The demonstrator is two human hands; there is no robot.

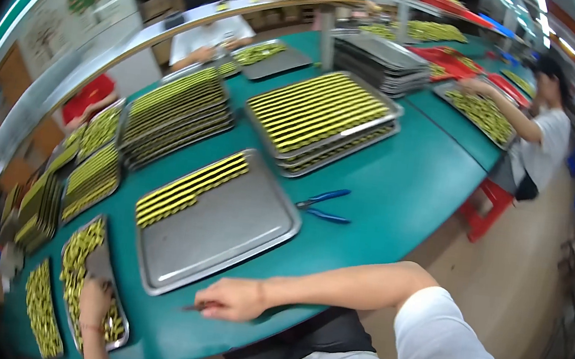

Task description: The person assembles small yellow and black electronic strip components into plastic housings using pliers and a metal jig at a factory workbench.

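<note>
My left hand [96,302] reaches into a narrow metal tray [103,258] of loose yellow-and-black parts [83,245]. Its fingers are curled among them, and whatever they pinch is hidden. Above the table's near edge, my right hand [235,300] is closed around a thin, dark, pointed tool [189,307], its kind too small to make out. Beyond that hand lies a wide metal tray [225,233]. Rows of the same yellow-and-black parts [191,186] line its far left side, the last row shorter than the others; the rest of its surface is bare metal.
Blue-handled pliers [327,205] lie right of the wide tray. Stacked trays full of lined-up parts [323,116] stand behind it, with more stacks [178,114] to the left. A person [545,127] works at the right, another [208,32] across the green table [416,173].
</note>
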